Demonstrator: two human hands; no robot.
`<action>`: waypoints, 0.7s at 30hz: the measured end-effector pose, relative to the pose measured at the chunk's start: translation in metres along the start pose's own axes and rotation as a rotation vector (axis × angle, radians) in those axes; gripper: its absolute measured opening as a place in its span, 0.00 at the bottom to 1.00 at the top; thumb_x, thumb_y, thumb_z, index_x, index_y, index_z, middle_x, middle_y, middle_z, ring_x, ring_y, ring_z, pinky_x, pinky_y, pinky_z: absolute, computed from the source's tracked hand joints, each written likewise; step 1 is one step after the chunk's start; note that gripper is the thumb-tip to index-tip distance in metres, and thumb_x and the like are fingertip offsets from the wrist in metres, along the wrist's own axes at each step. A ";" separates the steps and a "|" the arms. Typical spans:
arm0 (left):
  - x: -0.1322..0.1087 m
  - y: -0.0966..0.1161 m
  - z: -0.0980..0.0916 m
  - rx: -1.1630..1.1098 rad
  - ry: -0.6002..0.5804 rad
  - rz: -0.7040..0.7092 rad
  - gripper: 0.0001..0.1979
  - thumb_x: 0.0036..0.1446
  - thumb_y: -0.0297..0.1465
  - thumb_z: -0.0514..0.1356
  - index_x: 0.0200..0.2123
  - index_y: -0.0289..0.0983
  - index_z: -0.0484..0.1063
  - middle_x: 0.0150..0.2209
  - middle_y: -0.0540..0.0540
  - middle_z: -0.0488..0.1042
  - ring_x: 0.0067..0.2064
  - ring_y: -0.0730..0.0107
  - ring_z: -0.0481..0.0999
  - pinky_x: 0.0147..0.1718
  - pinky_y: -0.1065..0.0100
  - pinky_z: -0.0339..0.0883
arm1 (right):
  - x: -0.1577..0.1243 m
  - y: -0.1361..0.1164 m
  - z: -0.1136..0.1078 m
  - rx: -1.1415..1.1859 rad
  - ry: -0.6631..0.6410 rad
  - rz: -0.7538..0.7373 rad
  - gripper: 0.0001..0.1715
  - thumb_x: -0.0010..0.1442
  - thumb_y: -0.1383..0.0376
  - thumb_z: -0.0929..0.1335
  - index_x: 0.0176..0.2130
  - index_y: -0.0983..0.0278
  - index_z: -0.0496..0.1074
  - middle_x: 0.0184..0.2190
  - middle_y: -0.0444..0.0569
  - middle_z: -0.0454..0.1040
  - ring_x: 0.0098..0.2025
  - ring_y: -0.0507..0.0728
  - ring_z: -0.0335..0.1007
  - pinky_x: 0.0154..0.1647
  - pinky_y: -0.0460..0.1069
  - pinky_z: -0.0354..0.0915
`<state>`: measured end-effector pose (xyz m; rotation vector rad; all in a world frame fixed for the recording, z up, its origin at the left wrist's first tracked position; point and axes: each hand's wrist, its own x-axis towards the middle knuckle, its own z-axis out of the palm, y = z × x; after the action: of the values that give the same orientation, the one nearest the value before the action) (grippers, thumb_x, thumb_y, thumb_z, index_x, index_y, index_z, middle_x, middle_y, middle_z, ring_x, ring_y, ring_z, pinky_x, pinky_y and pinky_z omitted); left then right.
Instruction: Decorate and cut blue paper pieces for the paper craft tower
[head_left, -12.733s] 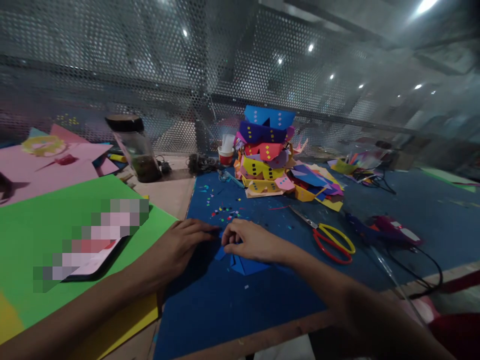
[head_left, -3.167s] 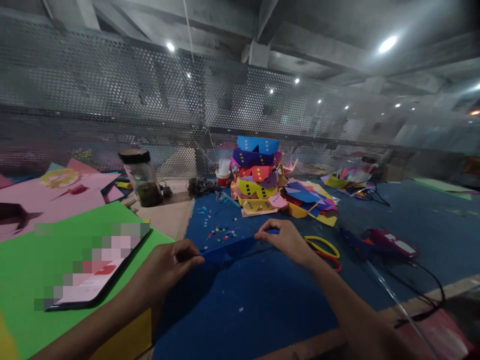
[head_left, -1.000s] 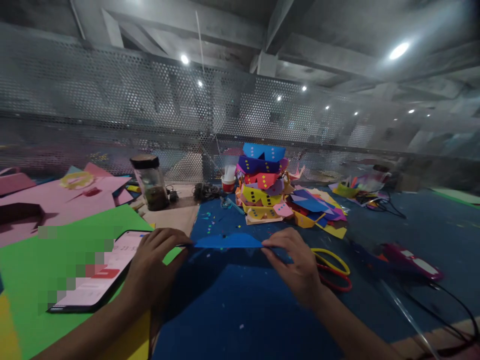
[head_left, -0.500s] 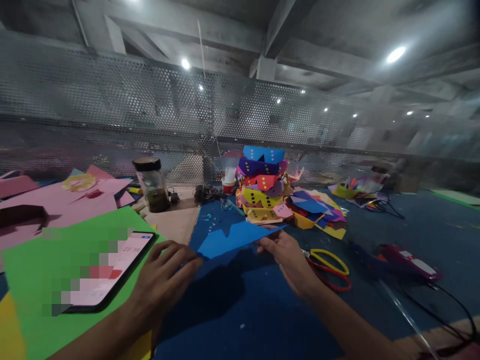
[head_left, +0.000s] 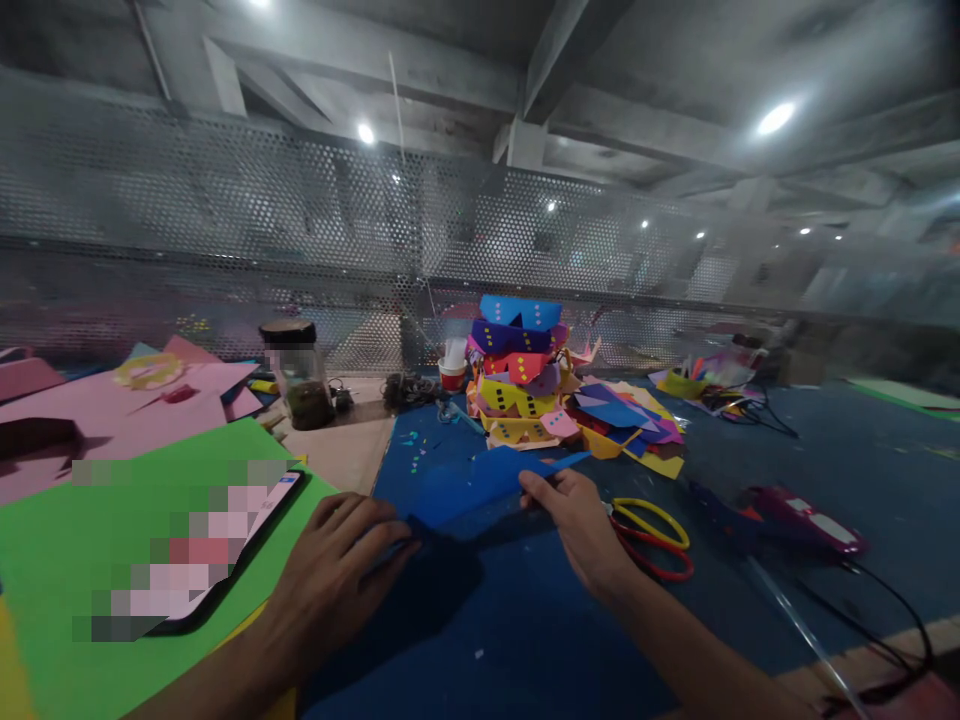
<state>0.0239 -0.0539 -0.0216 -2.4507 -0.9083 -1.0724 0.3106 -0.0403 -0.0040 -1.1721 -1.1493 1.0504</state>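
Note:
A blue paper piece [head_left: 476,485] slants over the dark blue table mat [head_left: 525,620] between my hands. My right hand [head_left: 566,505] pinches its right part between thumb and fingers. At its left end is my left hand [head_left: 360,550], fingers bent together at the paper's edge; its fingertips are partly in shadow. Behind the paper rises a stack of colored paper masks [head_left: 521,370] dotted with small squares. Scissors [head_left: 652,535] with yellow and red handles lie right of my right hand.
A phone [head_left: 225,560] rests on green paper [head_left: 52,540] at left. Further back are pink paper [head_left: 112,420], a lidded jar [head_left: 307,385] and a cup [head_left: 452,370]. Paper scraps [head_left: 630,415] lie beside the masks. A glue gun [head_left: 806,520] with a cable is at right.
The blue paper has tilted and looks darker, its notched top edge less visible. My left hand has shifted slightly right, and the camera view has moved a little.

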 end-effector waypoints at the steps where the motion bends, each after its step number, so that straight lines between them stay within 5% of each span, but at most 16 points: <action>1: 0.000 -0.001 0.000 -0.023 0.003 -0.024 0.03 0.68 0.27 0.62 0.41 0.41 0.71 0.37 0.49 0.77 0.40 0.63 0.76 0.46 0.59 0.63 | 0.001 0.001 -0.001 -0.012 0.015 -0.001 0.25 0.52 0.46 0.78 0.26 0.65 0.76 0.24 0.48 0.79 0.31 0.56 0.72 0.38 0.50 0.63; 21: -0.001 -0.008 0.007 -0.304 -0.047 -0.291 0.07 0.65 0.41 0.64 0.42 0.45 0.76 0.35 0.53 0.82 0.37 0.64 0.81 0.40 0.64 0.72 | 0.002 0.000 -0.001 -0.047 -0.033 -0.038 0.24 0.55 0.47 0.77 0.27 0.64 0.75 0.23 0.46 0.77 0.29 0.55 0.70 0.36 0.49 0.63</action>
<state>0.0223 -0.0446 -0.0270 -2.6519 -1.2263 -1.3417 0.3118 -0.0386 -0.0039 -1.1687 -1.2228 1.0217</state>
